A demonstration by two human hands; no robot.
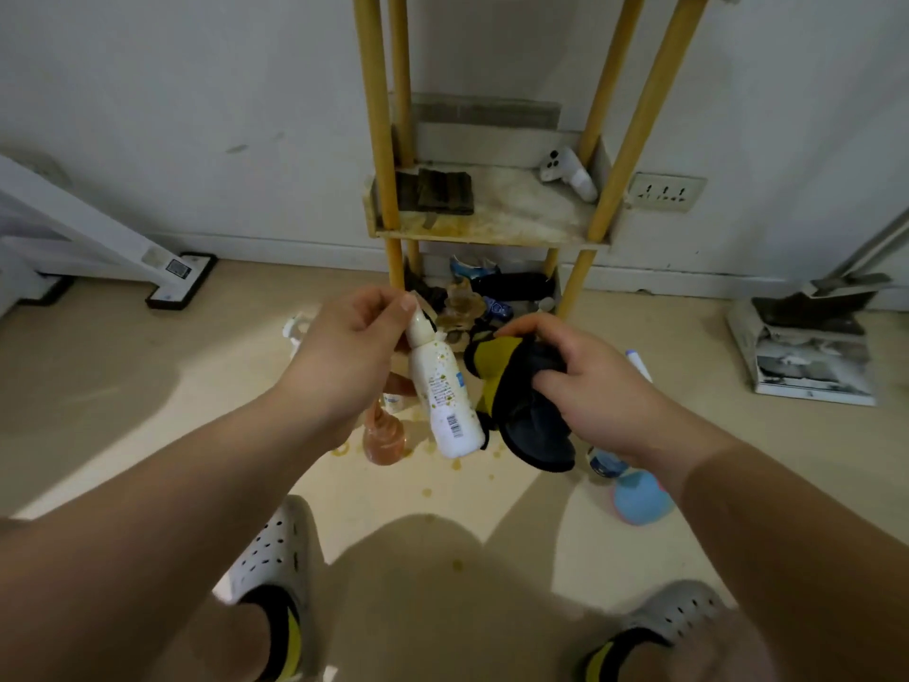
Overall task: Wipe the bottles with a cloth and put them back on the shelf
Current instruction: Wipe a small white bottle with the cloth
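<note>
- Two hands are up in front of us: our left hand (344, 337) pinches the nozzle end of a white bottle (445, 401), thumb and fingers curled round its neck.
- Our right hand (590, 386) is bunched around a cloth (521, 401), dark blue with a yellow patch, just beside the bottle's right flank; a dark edge peeks out behind the base.
- Reading the label now: a barcode (455, 425) sits low on the bottle and lines of small print run above it, too fine for us to make out. Yellowish spots fleck the side.
- Its long axis is near upright and tipped a little: nozzle up and away from us, base down and toward us, hanging in the air over the floor (147, 386).
- Below, an orange bottle (383, 435) sits on the pale floor among yellowish drips (457, 465), and a blue bottle (637, 494) sits under our right wrist.
- Ahead, the shelf (492, 228) with yellow posts stands against a white wall (196, 91). Its stained tier carries a dark folded pad (438, 189) and a white controller (568, 174); the bottom tier is crowded with items we cannot tell apart.
- Right of the shelf, a wall socket (664, 192) is set low in the wall.
</note>
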